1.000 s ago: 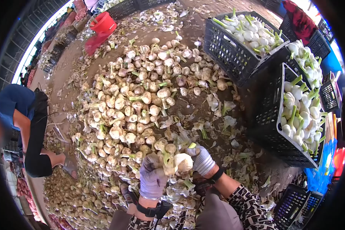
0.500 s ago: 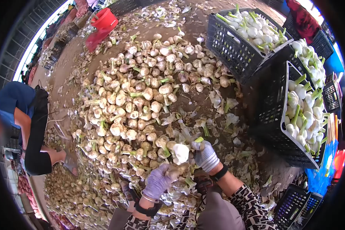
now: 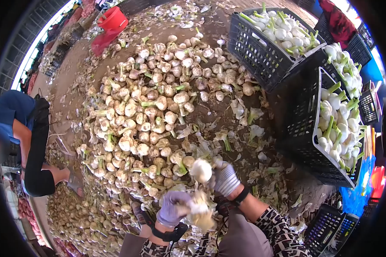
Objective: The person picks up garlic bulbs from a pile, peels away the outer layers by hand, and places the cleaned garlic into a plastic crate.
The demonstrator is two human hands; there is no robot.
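My right hand [image 3: 226, 180], in a striped glove, is closed around the stem of a white garlic bulb [image 3: 201, 171] whose head points left. Just below and to the left, my left hand [image 3: 174, 208], in a pale purple glove, pinches a blurred clump of papery garlic skin [image 3: 201, 215]. The skin hangs apart from the bulb. Beyond both hands spreads a large heap of unpeeled garlic [image 3: 128, 111] with short green stems.
Black crates [image 3: 302, 128] of clean white garlic stand on the right, with another crate [image 3: 255, 47] behind. Shed skins [image 3: 253, 132] litter the ground. A red bucket [image 3: 113, 19] sits at the far left. Another person [image 3: 34, 145] sits at the left edge.
My left hand has moved down and away from the bulb, pulling skin with it. My right hand has shifted slightly left and down, still holding the bulb.
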